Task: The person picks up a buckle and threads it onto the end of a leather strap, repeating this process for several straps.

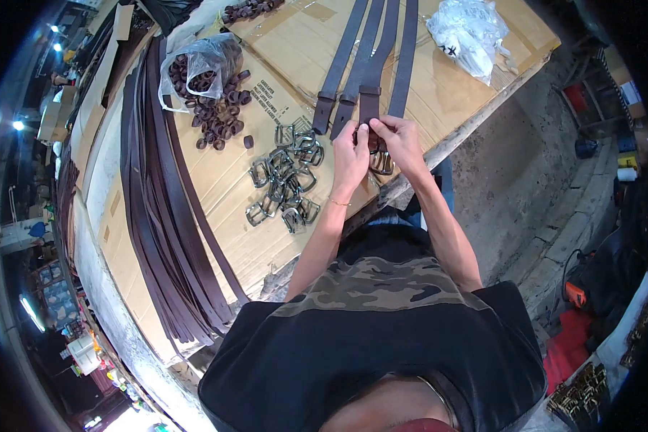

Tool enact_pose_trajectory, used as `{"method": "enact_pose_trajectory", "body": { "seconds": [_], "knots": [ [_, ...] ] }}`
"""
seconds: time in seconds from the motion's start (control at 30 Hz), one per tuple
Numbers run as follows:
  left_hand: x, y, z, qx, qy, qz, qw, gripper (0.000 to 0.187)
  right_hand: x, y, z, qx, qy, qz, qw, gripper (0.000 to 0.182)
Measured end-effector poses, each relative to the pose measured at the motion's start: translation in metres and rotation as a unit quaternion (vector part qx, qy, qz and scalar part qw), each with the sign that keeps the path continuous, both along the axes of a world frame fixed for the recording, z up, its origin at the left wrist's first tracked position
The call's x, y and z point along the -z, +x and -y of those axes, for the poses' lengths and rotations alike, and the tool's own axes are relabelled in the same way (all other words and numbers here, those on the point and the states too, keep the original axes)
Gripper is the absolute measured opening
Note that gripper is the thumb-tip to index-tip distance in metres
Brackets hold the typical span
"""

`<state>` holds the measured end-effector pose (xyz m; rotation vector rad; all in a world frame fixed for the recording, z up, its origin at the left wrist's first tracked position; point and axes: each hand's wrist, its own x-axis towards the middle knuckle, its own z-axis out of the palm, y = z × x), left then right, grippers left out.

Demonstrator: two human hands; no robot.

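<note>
Near the table's front edge, my left hand [350, 160] and my right hand [402, 147] meet at the end of a dark brown strap [369, 101]. Both hands are closed on it, thumbs side by side on top. A metal buckle [381, 164] shows just below the fingers, between the hands; how it joins the strap is hidden. A dark loop sits around this strap above my fingertips. More brown straps [405, 57] lie on either side, reaching to the far edge of the view. Left of my left hand is a pile of metal buckles [288, 180].
Cardboard [230, 187] covers the table. Small dark loops [219, 115] spill from a plastic bag [219, 57]. A long bundle of brown straps [162, 209] lies at the left. Another plastic bag [468, 32] rests at the back right, near the table's edge.
</note>
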<state>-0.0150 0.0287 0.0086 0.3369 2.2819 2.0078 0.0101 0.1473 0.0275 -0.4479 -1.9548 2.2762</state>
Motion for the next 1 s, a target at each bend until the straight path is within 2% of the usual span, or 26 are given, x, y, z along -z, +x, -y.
{"method": "enact_pose_trajectory", "body": {
  "seconds": [0.17, 0.27, 0.37, 0.43, 0.57, 0.67, 0.73, 0.77, 0.83, 0.87, 1.0],
  "knots": [
    [-0.008, 0.002, 0.004, -0.013, 0.016, 0.024, 0.999, 0.022, 0.000, -0.006, -0.003, -0.033, -0.015, -0.014, 0.999, 0.021],
    [-0.006, 0.001, 0.007, 0.002, 0.057, 0.070, 0.996, 0.020, -0.005, -0.005, -0.006, -0.051, 0.051, 0.003, 0.997, 0.021],
    [0.012, 0.000, 0.009, 0.054, 0.102, 0.134, 0.984, 0.020, 0.007, -0.003, -0.005, -0.003, 0.069, 0.000, 0.998, 0.019],
    [0.017, 0.003, 0.005, 0.020, 0.136, 0.138, 0.981, 0.021, 0.011, -0.001, -0.004, 0.019, 0.189, -0.027, 0.981, 0.017],
    [0.011, 0.003, 0.007, 0.008, 0.097, 0.170, 0.981, 0.019, 0.009, 0.002, -0.003, 0.040, 0.196, -0.014, 0.980, 0.016],
    [-0.001, 0.003, 0.005, 0.005, 0.039, 0.107, 0.993, 0.026, -0.002, 0.006, -0.006, 0.039, 0.214, -0.001, 0.976, 0.016],
    [0.006, 0.002, 0.005, -0.026, -0.040, 0.016, 0.999, 0.026, 0.010, 0.002, -0.006, 0.019, 0.102, 0.015, 0.994, 0.018],
    [0.002, 0.002, 0.004, -0.027, -0.041, 0.015, 0.999, 0.026, 0.009, 0.000, -0.005, 0.018, 0.101, 0.014, 0.995, 0.018],
    [-0.007, 0.005, 0.001, -0.047, -0.035, 0.014, 0.998, 0.024, 0.008, 0.000, -0.004, 0.013, -0.022, 0.007, 1.000, 0.018],
    [-0.005, 0.007, -0.003, -0.048, 0.032, 0.034, 0.998, 0.024, 0.009, 0.001, -0.005, 0.014, -0.022, 0.007, 1.000, 0.018],
    [0.005, 0.002, 0.003, -0.011, 0.061, 0.078, 0.995, 0.022, 0.007, 0.000, -0.008, 0.015, -0.014, -0.003, 1.000, 0.017]
  ]
}}
